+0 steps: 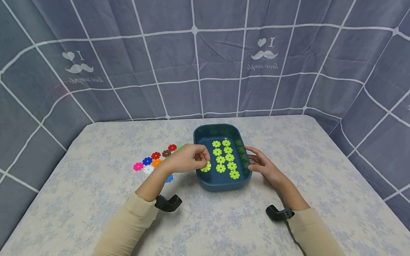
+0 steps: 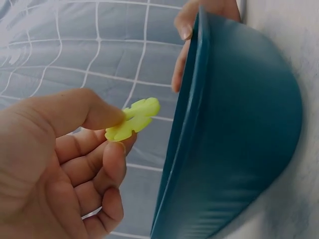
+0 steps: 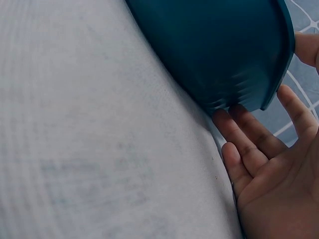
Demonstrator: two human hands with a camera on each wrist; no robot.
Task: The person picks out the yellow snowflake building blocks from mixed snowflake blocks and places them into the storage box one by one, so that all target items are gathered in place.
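Note:
In the head view, my left hand [image 1: 190,158] pinches a yellow-green snowflake disc [image 1: 206,167] between thumb and index finger, over the left side of a dark teal bin [image 1: 219,186]. The left wrist view shows that disc [image 2: 132,119] tilted and just apart from the bin's rim [image 2: 192,99]. Several matching discs [image 1: 221,159] lie in two rows on the bin's floor. At the bin's right side, my right hand [image 1: 266,169] touches the outer wall with its fingertips, fingers [image 3: 244,137] loosely extended.
Left of the bin, several loose discs lie on the patterned tabletop, among them a pink disc [image 1: 138,166], a dark blue disc [image 1: 147,161] and a red disc [image 1: 172,147]. My left forearm hides part of that group. A grey checked curtain [image 1: 216,58] hangs behind the table.

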